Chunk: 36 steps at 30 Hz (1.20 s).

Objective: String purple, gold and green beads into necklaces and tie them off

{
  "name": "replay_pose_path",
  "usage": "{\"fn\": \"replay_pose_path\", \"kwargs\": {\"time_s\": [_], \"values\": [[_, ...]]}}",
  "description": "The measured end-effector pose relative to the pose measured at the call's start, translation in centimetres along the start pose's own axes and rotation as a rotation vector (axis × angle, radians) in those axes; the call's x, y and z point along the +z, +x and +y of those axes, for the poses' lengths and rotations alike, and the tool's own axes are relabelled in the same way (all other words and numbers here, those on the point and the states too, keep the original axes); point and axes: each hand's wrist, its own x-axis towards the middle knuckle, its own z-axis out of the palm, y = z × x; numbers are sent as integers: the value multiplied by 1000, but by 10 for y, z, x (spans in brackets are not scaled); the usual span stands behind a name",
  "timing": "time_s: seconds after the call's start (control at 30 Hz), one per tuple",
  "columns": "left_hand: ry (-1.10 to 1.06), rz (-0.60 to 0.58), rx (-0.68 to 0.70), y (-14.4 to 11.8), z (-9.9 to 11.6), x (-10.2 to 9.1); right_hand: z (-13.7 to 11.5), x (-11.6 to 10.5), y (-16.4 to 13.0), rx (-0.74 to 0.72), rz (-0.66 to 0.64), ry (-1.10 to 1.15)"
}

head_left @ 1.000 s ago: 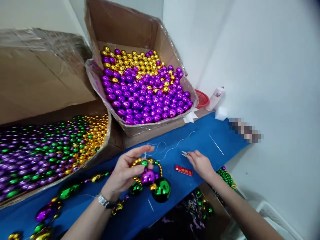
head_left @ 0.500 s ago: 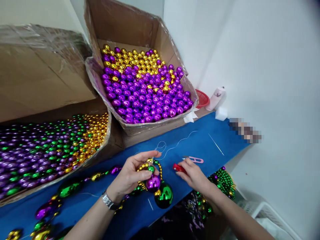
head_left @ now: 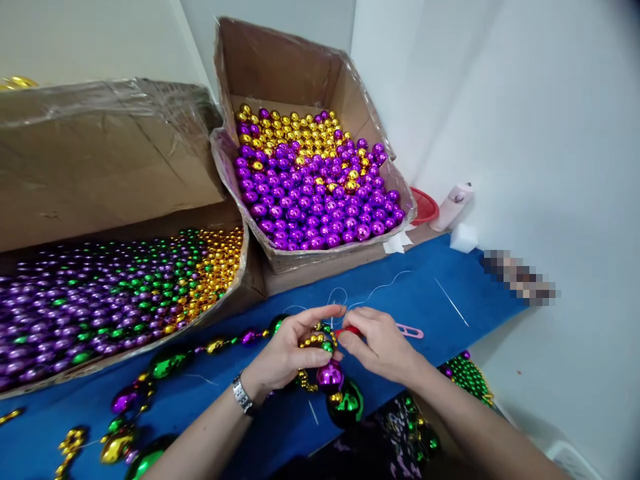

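Observation:
My left hand [head_left: 305, 341], with a metal watch at its wrist, pinches a bead garland. Between and below its fingers hang a small green bead [head_left: 327, 347], a shiny purple bead [head_left: 330, 375], a large green bead [head_left: 346, 404] and loops of small gold beads. My right hand [head_left: 376, 337] is closed around a small red tool [head_left: 350, 330], mostly hidden by the fingers, whose tip meets the beads near the left fingertips. The rest of the bead garland [head_left: 170, 365] curves over the blue table cover to the left. A thin clear thread [head_left: 384, 289] runs beyond the hands.
Behind stands a cardboard box [head_left: 285, 257] of purple and gold balls; at left, another box [head_left: 110, 193] holds smaller beads. A pink clip-like tool [head_left: 411, 331] and a white stick [head_left: 451, 302] lie right. A white block [head_left: 464, 238], pink bottle [head_left: 454, 205] and red basket [head_left: 424, 205] stand farther back.
My right hand has moved left with the red tool, up to the beads in my left hand. The left hand keeps its hold. The whole view has shifted, so things appear farther right.

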Motion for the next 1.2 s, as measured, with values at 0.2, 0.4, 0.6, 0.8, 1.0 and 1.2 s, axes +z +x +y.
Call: {"fn": "replay_pose_path", "kwargs": {"time_s": [0.2,0.4,0.6,0.8,1.0,1.2], "values": [[0,8,-4,0,-2,0,0,5,3,-11,37,-136],[-15,21,-9,-1,-3,-1,4,5,4,-64,31,-205],[-1,34,8,-1,-3,0,6,6,4,-100,31,-235],[7,56,19,-1,-1,2,5,7,5,-94,33,-184],[23,54,38,0,11,10,9,-9,-7,-19,84,23],[91,179,334,8,58,36,40,-17,-41,241,322,480]]}}
